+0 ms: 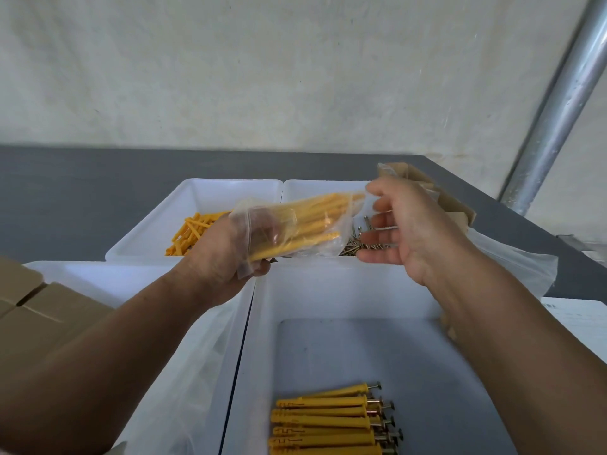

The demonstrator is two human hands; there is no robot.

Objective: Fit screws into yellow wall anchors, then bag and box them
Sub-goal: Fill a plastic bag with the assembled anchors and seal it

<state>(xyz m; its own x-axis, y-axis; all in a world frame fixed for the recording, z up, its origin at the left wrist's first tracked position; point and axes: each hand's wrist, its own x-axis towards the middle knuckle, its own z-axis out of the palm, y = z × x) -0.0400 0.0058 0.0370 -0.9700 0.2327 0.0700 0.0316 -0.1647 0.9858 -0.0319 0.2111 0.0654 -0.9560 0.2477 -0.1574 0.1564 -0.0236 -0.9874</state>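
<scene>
Left hand point(223, 257) fingers curl round clear bag point(295, 228) near end; film likely slick, so grip stiff, light anchors point(315, 218) through it; right hand point(410, 231) beside bag, fingers spread, empty.

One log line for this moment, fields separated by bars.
left hand: grips bag of anchors | right hand: open, beside bag | near tray: assembled anchors

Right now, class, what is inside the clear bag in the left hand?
Yellow anchors lie bundled in the clear bag. The left hand and creased plastic hide their near ends, so screw heads cannot be seen.
</scene>
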